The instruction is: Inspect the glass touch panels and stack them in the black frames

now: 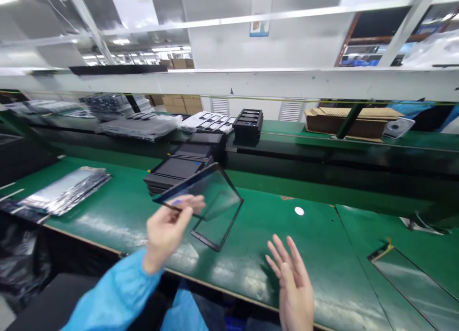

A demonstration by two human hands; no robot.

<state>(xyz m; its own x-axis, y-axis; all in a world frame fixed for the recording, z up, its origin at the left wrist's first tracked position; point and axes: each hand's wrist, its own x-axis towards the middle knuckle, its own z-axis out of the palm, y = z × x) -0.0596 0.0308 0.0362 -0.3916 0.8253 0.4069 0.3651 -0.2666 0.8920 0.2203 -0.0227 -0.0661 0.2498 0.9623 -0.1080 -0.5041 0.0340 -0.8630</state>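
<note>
My left hand (165, 231) pinches a see-through glass panel with a black border (218, 190) along its near edge, thumb in front and fingers showing through the glass. The panel is tilted above the green bench. Below it, a thin black rectangular frame (205, 240) shows, partly seen through the glass; whether the two touch, I cannot tell. My right hand (296, 285) hovers over the bench's front edge, palm turned inward, fingers spread and holding nothing. Behind the panel stands a stack of black trays with dark screens (181, 167).
A black-edged glass panel with a yellow flex tab (418, 281) lies at right. Wrapped flat panels (68, 190) are stacked at left. A white round sticker (299, 210) is on the bench. The back shelf carries a black divided box (248, 123) and cardboard dividers (349, 123).
</note>
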